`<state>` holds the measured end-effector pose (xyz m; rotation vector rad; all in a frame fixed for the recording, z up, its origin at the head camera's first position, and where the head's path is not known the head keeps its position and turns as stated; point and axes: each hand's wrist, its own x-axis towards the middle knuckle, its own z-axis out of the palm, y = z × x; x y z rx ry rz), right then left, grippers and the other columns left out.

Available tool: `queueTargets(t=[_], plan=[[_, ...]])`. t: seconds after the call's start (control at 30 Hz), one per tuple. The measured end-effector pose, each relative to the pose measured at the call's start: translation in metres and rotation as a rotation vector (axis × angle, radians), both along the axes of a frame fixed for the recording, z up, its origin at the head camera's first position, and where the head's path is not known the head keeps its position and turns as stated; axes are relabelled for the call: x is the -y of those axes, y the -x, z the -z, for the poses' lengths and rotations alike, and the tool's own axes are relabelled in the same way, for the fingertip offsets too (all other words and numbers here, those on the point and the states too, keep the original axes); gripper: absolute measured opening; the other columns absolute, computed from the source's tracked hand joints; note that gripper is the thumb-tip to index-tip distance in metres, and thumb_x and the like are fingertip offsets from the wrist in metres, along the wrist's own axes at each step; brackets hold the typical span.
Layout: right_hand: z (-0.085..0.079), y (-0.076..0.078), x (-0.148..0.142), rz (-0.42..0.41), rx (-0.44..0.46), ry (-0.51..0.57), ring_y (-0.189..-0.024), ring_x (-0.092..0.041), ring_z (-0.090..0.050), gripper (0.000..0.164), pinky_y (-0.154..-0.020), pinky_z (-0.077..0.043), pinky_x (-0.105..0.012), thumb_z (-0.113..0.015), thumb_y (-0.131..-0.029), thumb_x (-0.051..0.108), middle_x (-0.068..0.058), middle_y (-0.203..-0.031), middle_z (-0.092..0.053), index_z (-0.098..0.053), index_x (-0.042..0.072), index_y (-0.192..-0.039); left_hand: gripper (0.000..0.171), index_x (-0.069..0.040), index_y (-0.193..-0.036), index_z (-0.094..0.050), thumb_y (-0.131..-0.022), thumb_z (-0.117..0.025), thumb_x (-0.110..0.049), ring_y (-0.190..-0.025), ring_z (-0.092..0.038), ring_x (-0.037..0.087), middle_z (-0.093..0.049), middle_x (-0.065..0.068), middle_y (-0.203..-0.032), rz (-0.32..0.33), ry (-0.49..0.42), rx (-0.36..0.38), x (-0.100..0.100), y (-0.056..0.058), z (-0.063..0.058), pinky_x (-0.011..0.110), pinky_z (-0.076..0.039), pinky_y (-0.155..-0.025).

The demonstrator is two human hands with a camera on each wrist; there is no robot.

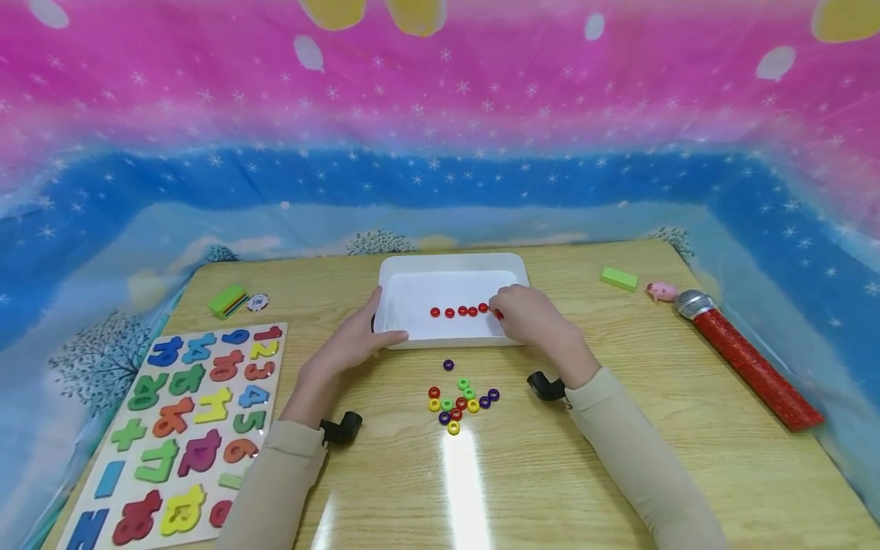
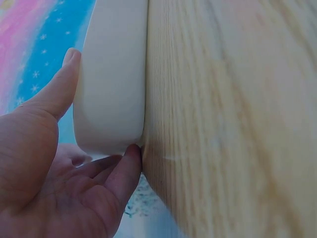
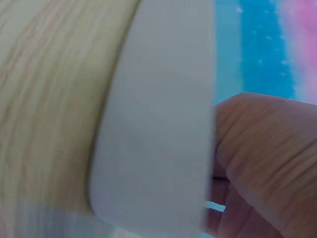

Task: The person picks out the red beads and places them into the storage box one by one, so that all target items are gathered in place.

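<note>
A white tray (image 1: 422, 286) sits at the back middle of the table. My left hand (image 1: 349, 336) grips its left end, thumb over the front rim and fingers against the outer end wall; the left wrist view shows the fingertips (image 2: 131, 153) low at that wall. Over the tray's right side, my right hand (image 1: 535, 319) pinches a red ring bead (image 1: 499, 314) between thumb and fingers, low over the floor. Several red ring beads (image 1: 450, 312) form a row to its left. In the right wrist view the tray wall hides those fingertips.
In front of the tray lie loose red, yellow, green and purple ring beads (image 1: 473, 406). A number board (image 1: 278, 359) fills the left side, with a green block (image 1: 228, 301) and poker chip (image 1: 257, 302) behind. At right are a green block (image 1: 619, 278), pig figure (image 1: 662, 291) and red microphone (image 1: 752, 363).
</note>
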<state>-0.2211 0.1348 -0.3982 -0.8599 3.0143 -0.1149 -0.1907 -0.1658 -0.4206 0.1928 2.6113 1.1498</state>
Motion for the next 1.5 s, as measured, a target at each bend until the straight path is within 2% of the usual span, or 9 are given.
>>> queueTargets(t=[0.17,0.3,0.47,0.6,0.77,0.87,0.97,1.13,1.5], plan=[[0.004,0.003,0.001,-0.003,0.014,0.018,-0.066,-0.017,-0.043,0.015,-0.059,-0.035,-0.029,-0.053,-0.087,0.005,-0.002,-0.073,-0.057,-0.066,0.012,-0.083,0.1,-0.022,-0.15,0.006,-0.082,-0.063,-0.049,-0.143,-0.019,0.023,-0.01,0.003,-0.157,0.0,0.003,-0.006,0.0,0.001,0.001,0.046,-0.029,-0.111],[-0.004,-0.005,0.003,-0.018,0.02,0.051,-0.074,-0.017,-0.053,0.015,-0.065,-0.044,-0.03,-0.058,-0.085,0.007,-0.003,-0.086,-0.064,-0.069,0.012,-0.094,0.101,-0.023,-0.15,0.006,-0.082,-0.063,-0.05,-0.143,-0.02,0.023,-0.01,0.003,-0.157,0.001,0.005,-0.007,0.0,0.002,0.001,0.045,-0.031,-0.11],[-0.022,-0.03,0.012,-0.107,0.074,0.127,-0.094,-0.015,-0.06,0.02,-0.081,-0.05,-0.033,-0.063,-0.085,0.014,0.001,-0.103,-0.066,-0.069,0.016,-0.105,0.102,-0.024,-0.149,0.007,-0.082,-0.063,-0.051,-0.143,-0.019,0.024,-0.01,0.003,-0.157,0.005,0.004,-0.003,0.0,0.001,0.0,0.046,-0.03,-0.111],[-0.031,-0.057,0.018,-0.228,0.097,0.168,-0.095,-0.011,-0.058,0.019,-0.083,-0.05,-0.03,-0.064,-0.085,0.016,0.005,-0.102,-0.065,-0.069,0.019,-0.103,0.101,-0.022,-0.15,0.006,-0.083,-0.064,-0.047,-0.143,-0.018,0.024,-0.01,0.003,-0.157,0.001,-0.008,-0.005,-0.002,0.001,-0.002,0.046,-0.028,-0.112],[-0.03,-0.084,0.028,-0.368,0.119,0.132,-0.088,-0.008,-0.056,0.019,-0.076,-0.049,-0.025,-0.064,-0.085,0.017,0.005,-0.099,-0.065,-0.069,0.018,-0.103,0.101,-0.022,-0.15,0.007,-0.082,-0.064,-0.048,-0.143,-0.019,0.024,-0.011,0.004,-0.157,0.008,-0.004,0.001,-0.003,0.001,-0.002,0.046,-0.028,-0.112],[-0.024,-0.093,0.035,-0.407,0.12,0.081,-0.096,-0.01,-0.058,0.017,-0.083,-0.05,-0.027,-0.063,-0.086,0.017,0.005,-0.103,-0.066,-0.07,0.017,-0.101,0.102,-0.023,-0.15,0.007,-0.082,-0.064,-0.05,-0.143,-0.018,0.024,-0.01,0.003,-0.157,-0.001,-0.001,0.008,-0.002,0.0,-0.002,0.046,-0.028,-0.111],[-0.017,-0.097,0.041,-0.415,0.106,0.038,-0.095,-0.009,-0.059,0.01,-0.085,-0.049,-0.027,-0.064,-0.085,0.016,0.006,-0.095,-0.066,-0.071,0.018,-0.092,0.102,-0.023,-0.15,0.007,-0.082,-0.064,-0.05,-0.143,-0.018,0.024,-0.009,0.002,-0.157,0.002,-0.006,0.005,-0.001,0.0,-0.002,0.046,-0.028,-0.112],[-0.005,-0.099,0.046,-0.435,0.034,-0.004,-0.068,-0.006,-0.045,0.013,-0.066,-0.042,-0.022,-0.064,-0.082,0.012,0.012,-0.07,-0.052,-0.065,0.021,-0.072,0.101,-0.024,-0.149,0.007,-0.082,-0.063,-0.051,-0.144,-0.016,0.024,-0.008,0.002,-0.158,0.011,-0.02,0.006,0.0,-0.001,-0.002,0.047,-0.025,-0.113],[-0.002,-0.099,0.05,-0.435,-0.044,-0.056,-0.068,-0.009,-0.044,0.013,-0.066,-0.04,-0.026,-0.062,-0.085,0.018,0.01,-0.073,-0.052,-0.066,0.02,-0.073,0.101,-0.028,-0.149,0.007,-0.081,-0.063,-0.053,-0.143,-0.017,0.025,-0.009,0.001,-0.158,0.015,-0.01,0.003,0.002,0.0,0.0,0.049,-0.027,-0.112]])
